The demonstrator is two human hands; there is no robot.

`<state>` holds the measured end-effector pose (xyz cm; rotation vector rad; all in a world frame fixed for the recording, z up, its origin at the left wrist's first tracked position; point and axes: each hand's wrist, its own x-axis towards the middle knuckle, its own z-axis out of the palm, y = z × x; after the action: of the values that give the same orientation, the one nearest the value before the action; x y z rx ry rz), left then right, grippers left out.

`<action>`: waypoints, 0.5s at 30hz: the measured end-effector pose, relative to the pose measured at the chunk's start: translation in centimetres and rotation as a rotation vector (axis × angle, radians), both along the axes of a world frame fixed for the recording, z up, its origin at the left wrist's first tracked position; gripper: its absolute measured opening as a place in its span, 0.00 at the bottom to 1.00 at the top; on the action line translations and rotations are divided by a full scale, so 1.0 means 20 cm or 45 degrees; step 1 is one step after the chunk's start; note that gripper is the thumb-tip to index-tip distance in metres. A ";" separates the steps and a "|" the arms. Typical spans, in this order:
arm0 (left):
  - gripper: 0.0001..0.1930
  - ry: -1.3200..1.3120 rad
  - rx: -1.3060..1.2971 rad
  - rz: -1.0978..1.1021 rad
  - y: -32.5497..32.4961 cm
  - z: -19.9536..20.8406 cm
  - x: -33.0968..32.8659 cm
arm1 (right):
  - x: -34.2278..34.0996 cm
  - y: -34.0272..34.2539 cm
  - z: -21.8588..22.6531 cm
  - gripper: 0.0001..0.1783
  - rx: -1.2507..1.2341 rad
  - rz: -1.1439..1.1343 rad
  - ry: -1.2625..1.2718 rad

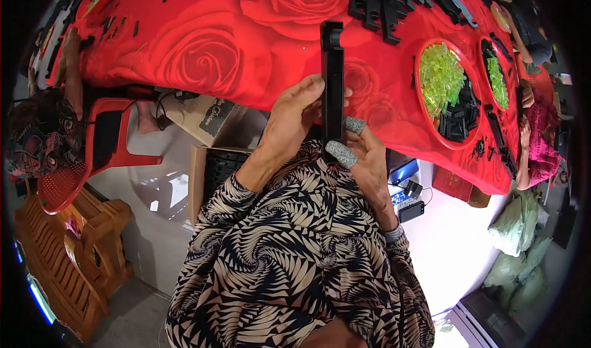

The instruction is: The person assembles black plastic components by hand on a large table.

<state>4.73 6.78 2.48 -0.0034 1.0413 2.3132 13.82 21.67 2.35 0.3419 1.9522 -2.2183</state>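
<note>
Upright in front of my body is a long black plastic housing [333, 77], narrow, with a curved notch at its far end. My left hand [294, 111] grips its left side around the middle, thumb along the edge and fingertips showing past the right side. Lower down, my right hand [364, 157] pinches the near end between thumb and forefinger. Grey speckled covers [341, 154] wrap the thumb and a finger of that hand. The near tip of the housing is partly hidden by the right thumb.
A red rose-patterned tablecloth [203, 58] covers the table. To the right stand red trays [418, 95] of yellow-green clear pieces and small black parts. Similar black housings [375, 6] lie at the back. Below the table is an open cardboard box [198, 182]. People sit at both sides.
</note>
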 end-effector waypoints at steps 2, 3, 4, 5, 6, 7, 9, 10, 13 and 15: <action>0.20 -0.004 0.030 -0.013 0.00 -0.01 0.00 | 0.00 0.00 0.01 0.29 0.023 0.018 -0.019; 0.21 -0.003 0.060 -0.024 -0.01 -0.02 -0.01 | 0.00 -0.01 0.02 0.28 0.005 0.003 -0.024; 0.21 -0.005 0.061 -0.023 -0.01 -0.04 -0.02 | 0.00 -0.01 0.03 0.28 -0.012 -0.011 -0.030; 0.22 -0.005 0.126 -0.052 -0.01 -0.07 -0.02 | 0.00 -0.01 0.03 0.28 -0.010 -0.009 -0.032; 0.24 -0.005 0.191 -0.080 -0.01 -0.09 -0.03 | 0.01 -0.01 0.03 0.28 0.001 -0.027 -0.026; 0.24 -0.005 0.193 -0.077 -0.02 -0.10 -0.03 | 0.01 -0.01 0.04 0.28 0.011 -0.045 -0.021; 0.28 -0.015 0.365 -0.148 -0.02 -0.11 -0.04 | 0.02 -0.02 0.06 0.27 0.033 -0.071 0.008; 0.28 -0.013 0.368 -0.147 -0.02 -0.13 -0.04 | 0.02 -0.02 0.07 0.27 0.052 -0.101 0.038; 0.31 -0.033 0.443 -0.141 -0.03 -0.16 -0.05 | 0.04 0.00 0.05 0.26 0.022 -0.077 0.112; 0.31 -0.020 0.438 -0.153 -0.04 -0.17 -0.05 | 0.03 -0.01 0.07 0.25 0.040 -0.078 0.084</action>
<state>3.71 6.04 -0.86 0.1719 0.6066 2.3467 14.48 21.55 3.82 0.3419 2.0390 -2.2661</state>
